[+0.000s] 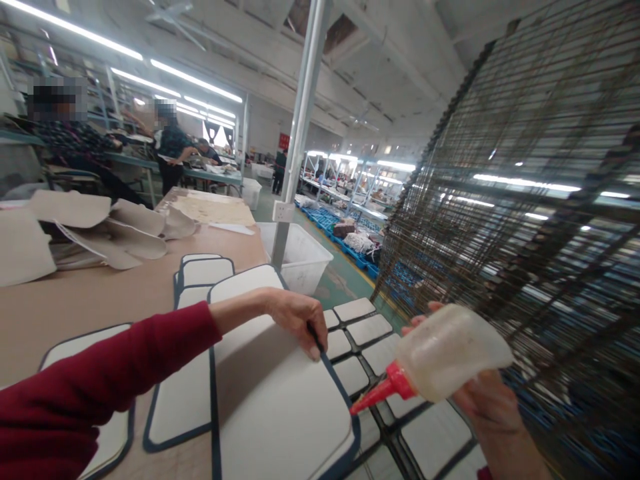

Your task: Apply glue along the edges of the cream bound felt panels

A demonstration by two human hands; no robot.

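Observation:
My left hand (296, 317), in a dark red sleeve, rests on the right edge of a large white panel with a dark blue border (270, 393), fingers curled and pinching that edge. My right hand (487, 400) grips a translucent squeeze bottle (450, 353) with a red nozzle (377, 395) pointing down-left toward the panel's right rim. Several similar white panels (180, 407) lie overlapped on the brown table (75, 300).
A rack of small white pieces (367, 328) sits below the table's right edge. A tall wire-shelf rack (540, 200) fills the right. Beige cut pieces (95, 230) pile at the table's far left. A white bin (305, 257) and grey post (300, 133) stand beyond; other workers stand far left.

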